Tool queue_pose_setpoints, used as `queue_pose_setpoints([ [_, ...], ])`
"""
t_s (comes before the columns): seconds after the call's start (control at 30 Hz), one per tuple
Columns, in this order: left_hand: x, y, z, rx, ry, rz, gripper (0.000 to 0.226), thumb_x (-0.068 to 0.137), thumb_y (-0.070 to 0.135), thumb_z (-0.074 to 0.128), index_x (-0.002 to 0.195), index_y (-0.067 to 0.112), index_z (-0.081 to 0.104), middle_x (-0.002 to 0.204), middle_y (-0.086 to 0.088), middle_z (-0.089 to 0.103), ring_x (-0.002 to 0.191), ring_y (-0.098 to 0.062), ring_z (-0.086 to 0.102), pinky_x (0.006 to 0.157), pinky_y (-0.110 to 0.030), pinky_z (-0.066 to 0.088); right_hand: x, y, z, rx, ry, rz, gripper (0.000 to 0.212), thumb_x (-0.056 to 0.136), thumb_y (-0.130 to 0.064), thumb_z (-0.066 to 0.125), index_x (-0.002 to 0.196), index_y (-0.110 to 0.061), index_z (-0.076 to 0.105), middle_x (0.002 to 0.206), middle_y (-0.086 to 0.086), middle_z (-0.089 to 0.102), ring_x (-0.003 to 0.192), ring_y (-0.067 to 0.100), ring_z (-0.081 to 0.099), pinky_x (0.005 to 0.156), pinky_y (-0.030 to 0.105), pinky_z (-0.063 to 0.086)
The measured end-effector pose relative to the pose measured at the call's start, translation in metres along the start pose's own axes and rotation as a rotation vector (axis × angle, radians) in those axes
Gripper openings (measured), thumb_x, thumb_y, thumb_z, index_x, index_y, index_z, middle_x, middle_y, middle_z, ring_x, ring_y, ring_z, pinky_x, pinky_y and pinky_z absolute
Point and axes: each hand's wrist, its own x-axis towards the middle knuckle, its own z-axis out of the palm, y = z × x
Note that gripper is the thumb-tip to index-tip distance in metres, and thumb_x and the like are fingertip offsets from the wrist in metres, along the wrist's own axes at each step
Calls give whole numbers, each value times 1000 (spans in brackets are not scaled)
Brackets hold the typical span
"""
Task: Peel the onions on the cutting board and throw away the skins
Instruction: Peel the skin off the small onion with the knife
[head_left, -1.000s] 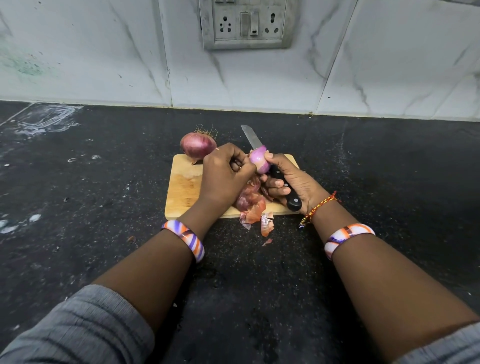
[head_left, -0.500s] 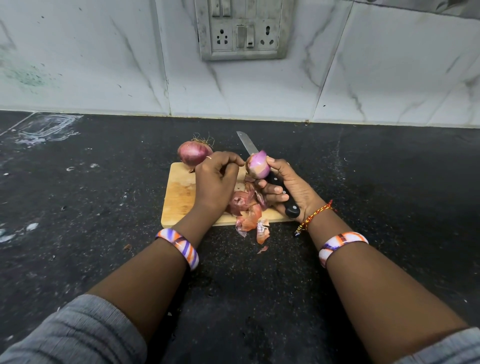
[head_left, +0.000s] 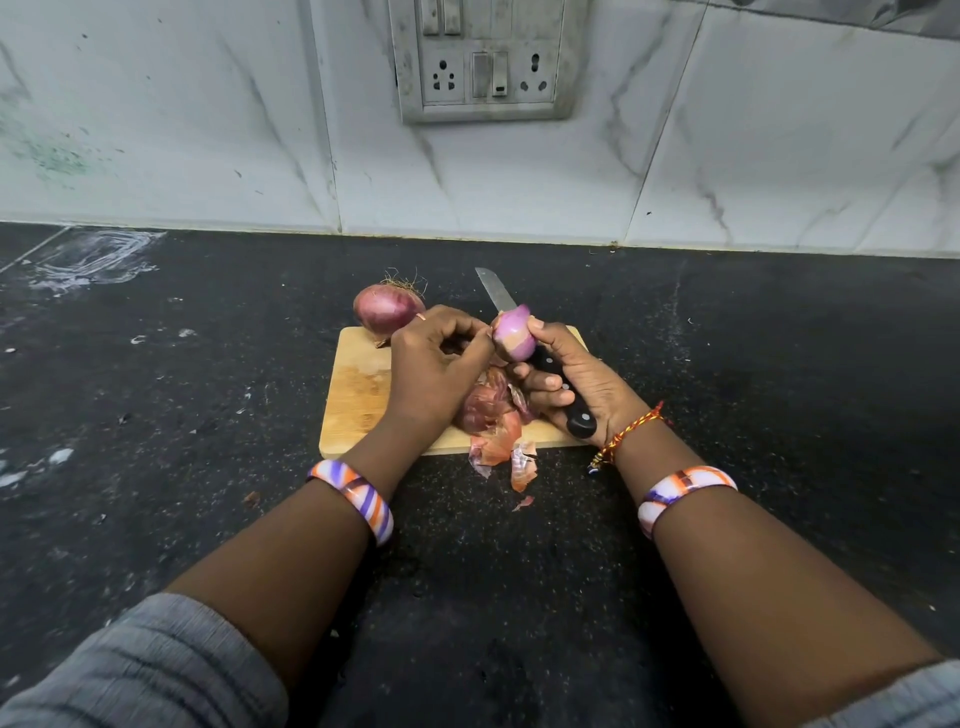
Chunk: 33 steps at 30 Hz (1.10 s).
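Observation:
A small wooden cutting board (head_left: 358, 395) lies on the black counter. Above it my right hand (head_left: 576, 379) holds a partly peeled purple onion (head_left: 513, 333) between thumb and fingertips, and its other fingers grip a black-handled knife (head_left: 566, 400) whose blade points toward the wall. My left hand (head_left: 434, 364) has curled fingers, and its fingertips pinch at the onion's left side. An unpeeled red onion (head_left: 387, 310) with dry roots sits at the board's far left corner. Loose onion skins (head_left: 493, 415) are piled on the board's near edge and spill onto the counter.
The black speckled counter (head_left: 208, 467) runs to a white marble-tiled wall with a switch and socket plate (head_left: 485, 57). White smears mark the counter at the far left. A small skin scrap (head_left: 523, 503) lies on the counter near the board.
My left hand let go of the peeled onion, dropped toward the skins, then came back up to pinch at the onion's left side. My right hand kept the onion and knife.

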Motion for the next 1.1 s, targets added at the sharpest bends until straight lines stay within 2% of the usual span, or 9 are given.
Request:
queue_pose_setpoints([
  [0.07,-1,0,0,22,-9,29,5,76,13,63,77,11,67,75,-1,62,67,2,55,63,-9,45,0,0,0,-3,4,-2,30,95,-32,43,82,-6,49,55,1,49,28,3,34,26,7,23],
  [0.23,-2,2,1,24,-23,60,26,74,29,57,77,5,68,76,-2,62,67,2,55,63,-9,44,0,0,-1,17,-1,-6,29,95,-32,44,85,-6,49,56,1,49,28,4,34,26,7,24],
  [0.47,-1,1,2,43,-12,6,8,71,11,62,69,4,65,68,-6,60,61,-7,52,57,-13,43,-2,-2,1,-20,-7,3,28,97,-29,42,82,-6,48,56,1,49,28,4,34,26,7,22],
  [0.67,-2,2,3,56,-9,-30,4,67,10,61,66,6,62,62,1,56,56,-6,48,53,-14,40,-4,-1,2,-51,-9,7,30,97,-29,41,80,-5,47,54,1,49,28,4,33,26,8,23],
  [0.8,-2,4,5,88,-13,-28,6,70,9,59,67,4,61,63,-4,57,56,-5,46,53,-16,39,-3,-2,0,-15,-24,17,30,96,-30,42,82,-5,49,55,2,48,27,4,34,25,7,23],
  [1.0,1,1,4,11,79,-147,7,78,10,55,73,11,59,65,9,54,60,-2,49,59,-18,42,-4,-2,-2,6,-56,14,30,93,-33,41,84,-6,49,54,1,49,27,4,34,26,6,23],
  [1.1,-1,6,4,-84,15,-112,12,81,18,56,86,13,65,77,6,63,71,-1,57,67,-15,47,-3,-1,-1,2,-40,14,30,94,-32,42,82,-6,49,57,1,49,27,4,34,26,6,24],
])
